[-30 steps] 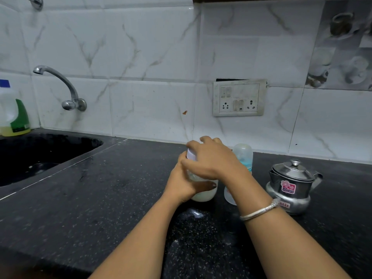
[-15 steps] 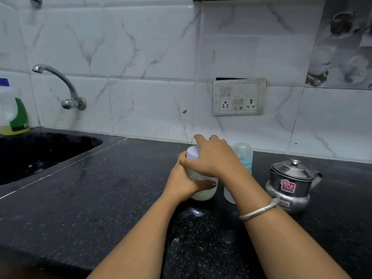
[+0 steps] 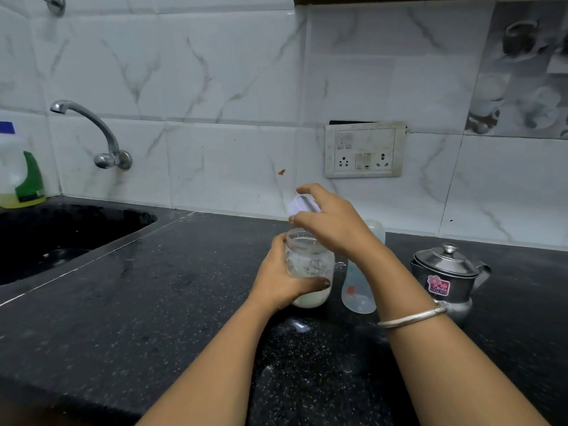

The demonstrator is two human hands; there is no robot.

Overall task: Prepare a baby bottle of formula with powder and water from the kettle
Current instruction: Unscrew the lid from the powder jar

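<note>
Now, left grip (image 3: 276, 284) wrapped round the jar (image 3: 310, 262), right grip (image 3: 335, 229) pinching the lid (image 3: 302, 206) above it; looks light, smooth, likely slippery, so hold mid-body.

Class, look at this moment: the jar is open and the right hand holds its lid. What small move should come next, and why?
Probably set the lid down on the counter. The right hand holds it above the open jar, which the left hand grips; the baby bottle stands beside it, so a free hand is needed for powder.
</note>
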